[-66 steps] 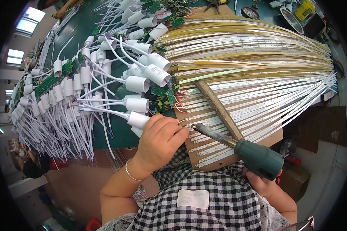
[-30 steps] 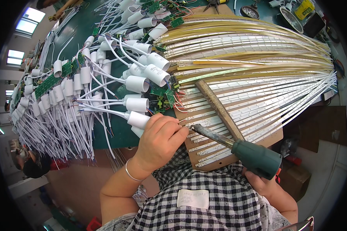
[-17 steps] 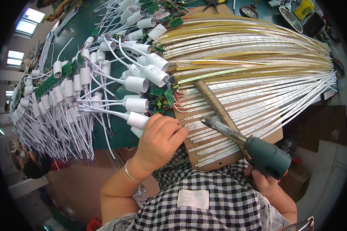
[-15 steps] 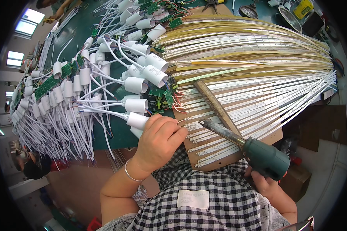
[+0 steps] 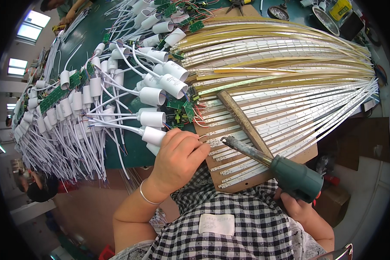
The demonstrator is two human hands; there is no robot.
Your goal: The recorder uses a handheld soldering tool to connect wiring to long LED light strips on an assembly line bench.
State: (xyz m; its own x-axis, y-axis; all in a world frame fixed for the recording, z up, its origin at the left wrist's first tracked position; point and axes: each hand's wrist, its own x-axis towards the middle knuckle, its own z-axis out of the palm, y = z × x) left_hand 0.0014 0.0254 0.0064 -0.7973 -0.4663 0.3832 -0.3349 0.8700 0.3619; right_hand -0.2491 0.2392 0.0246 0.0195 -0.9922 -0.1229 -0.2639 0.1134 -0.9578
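My left hand (image 5: 180, 152) is closed in a pinch at the near ends of the LED strips (image 5: 247, 149). A thin wire (image 5: 203, 137) shows at its fingertips. Beside its knuckles lies a white cylindrical lamp cap (image 5: 153, 135) with a white cable, partly covered by the hand. My right hand (image 5: 295, 205) grips a soldering iron by its thick green handle (image 5: 300, 178). The iron's dark tip (image 5: 224, 140) points left above the strips, a little apart from my left fingers. A long worn bar (image 5: 245, 125) lies slantwise across the strips, behind the iron.
Strips fan out over a brown board (image 5: 310, 152). More white caps (image 5: 77, 100), cables and green circuit boards (image 5: 54, 99) crowd the left of the green table (image 5: 112, 154). Pliers (image 5: 238, 5) and a round metal tin (image 5: 278, 13) sit at the back. Another person's hand (image 5: 67, 18) shows far left.
The soldering iron has shifted slightly left, its tip a little lower and nearer my left fingers. My left hand has stayed almost still. The other person's hands at the far left have moved.
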